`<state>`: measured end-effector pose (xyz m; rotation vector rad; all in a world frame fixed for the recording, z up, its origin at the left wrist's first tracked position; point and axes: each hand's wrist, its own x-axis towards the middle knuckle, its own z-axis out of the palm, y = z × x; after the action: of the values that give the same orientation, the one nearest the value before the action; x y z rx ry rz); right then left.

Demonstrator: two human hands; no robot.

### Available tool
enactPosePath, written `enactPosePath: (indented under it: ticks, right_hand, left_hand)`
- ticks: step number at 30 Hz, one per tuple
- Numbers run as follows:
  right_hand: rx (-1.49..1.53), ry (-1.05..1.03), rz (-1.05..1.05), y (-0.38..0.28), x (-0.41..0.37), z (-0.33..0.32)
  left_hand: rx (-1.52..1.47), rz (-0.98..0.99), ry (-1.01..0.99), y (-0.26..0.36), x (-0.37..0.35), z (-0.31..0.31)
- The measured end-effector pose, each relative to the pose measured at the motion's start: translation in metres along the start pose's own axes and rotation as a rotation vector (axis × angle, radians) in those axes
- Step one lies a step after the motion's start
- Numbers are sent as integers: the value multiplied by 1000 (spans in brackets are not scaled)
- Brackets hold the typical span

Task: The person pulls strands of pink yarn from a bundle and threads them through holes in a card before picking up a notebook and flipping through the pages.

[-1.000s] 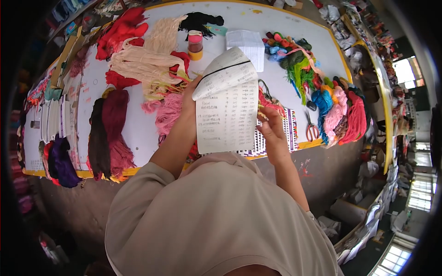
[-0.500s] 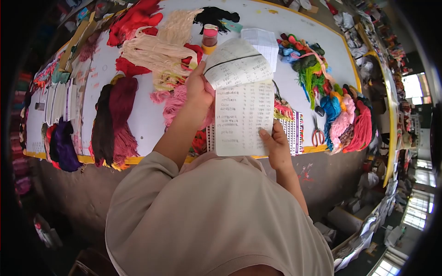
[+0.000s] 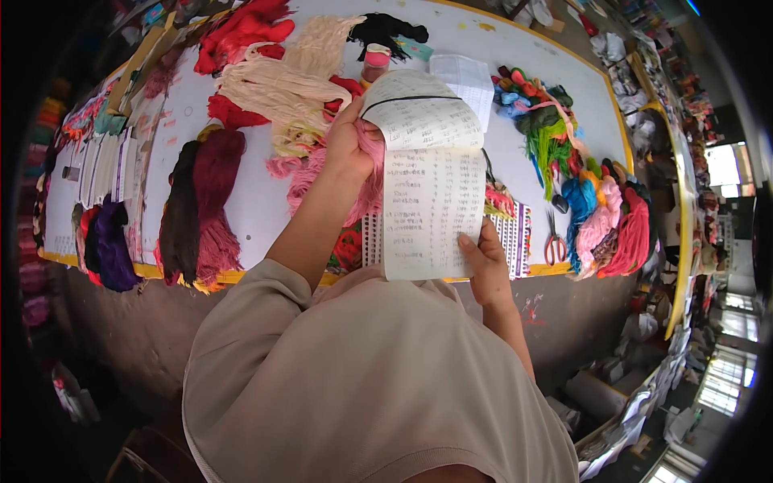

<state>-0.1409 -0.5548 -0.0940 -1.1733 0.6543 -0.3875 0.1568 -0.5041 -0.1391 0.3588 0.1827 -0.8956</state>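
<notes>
An open notebook (image 3: pixel 431 213) with handwritten lists is held up between both hands, its upper page curling over with a dark cord across it. My left hand (image 3: pixel 350 145) is closed on its upper left edge. The thumb of my right hand (image 3: pixel 485 256) presses on the lower right edge, the fingers behind the page. Pink yarn (image 3: pixel 318 189) lies beside and beneath my left hand. Behind the notebook are a pink-topped jar (image 3: pixel 376 60) and a white paper sheet (image 3: pixel 465 76). A card with punched holes (image 3: pixel 515 233) shows behind my right hand.
The white table (image 3: pixel 270 185) has a yellow edge. It bears maroon yarn (image 3: pixel 219 177), cream yarn (image 3: pixel 274 84), red yarn (image 3: pixel 241 36) and black yarn (image 3: pixel 386 34). At the right are red-handled scissors (image 3: pixel 555 248) and multicoloured skeins (image 3: pixel 608 209). Purple yarn (image 3: pixel 117 249) hangs over the left edge.
The notebook has shifted slightly right and down, with its upper page curled further over. Both hands keep their hold. The view of the table has moved slightly.
</notes>
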Motion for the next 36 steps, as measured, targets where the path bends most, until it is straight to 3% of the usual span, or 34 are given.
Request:
enactPosePath:
  ticks: [3, 18, 20, 24, 27, 29, 36]
  right_hand:
    - [16, 1, 34, 0, -1, 0]
    - [23, -11, -8, 0, -3, -2]
    - [4, 15, -40, 0, -4, -3]
    - [-48, 26, -51, 2, -3, -6]
    - [-35, 33, -71, 2, -2, -6]
    - [-26, 44, -72, 1, -3, -6]
    - [-27, 52, -33, 3, -2, -10]
  left_hand:
    - [-39, -9, 105, 0, -6, 10]
    - [-176, -142, -212, -2, -9, -5]
    - [-71, -69, -107, -7, -21, 16]
    - [76, -56, -89, -15, -26, 18]
    - [124, -138, -130, -20, -23, 4]
    - [190, -193, -259, -20, -17, -8]
    - [314, -195, -199, -24, -26, 4]
